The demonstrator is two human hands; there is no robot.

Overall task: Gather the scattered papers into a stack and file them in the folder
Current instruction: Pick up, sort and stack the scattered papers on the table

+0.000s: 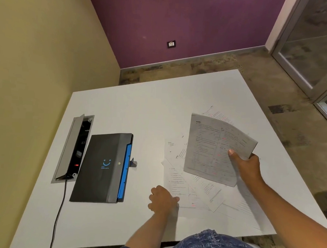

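White printed sheets (214,151) lifted in right hand (248,167), thumb pinching edge, freeing pile beneath. Left hand (161,199), fingers curled, pins scattered papers (197,194) near right tabletop (141,103). Black expanding folder (101,168) closed, left, awaiting stack.

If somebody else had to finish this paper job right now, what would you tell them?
Right hand: holds up a few printed sheets above the pile.
Left hand: fingers curled at the near left edge of the loose papers on the white table; whether it grips a sheet is unclear.
Folder: black, blue tabs, lies closed to the left, apart from the papers.
Done: some sheets picked up.
Left: gather the remaining sheets, square the stack, open the folder, file it.
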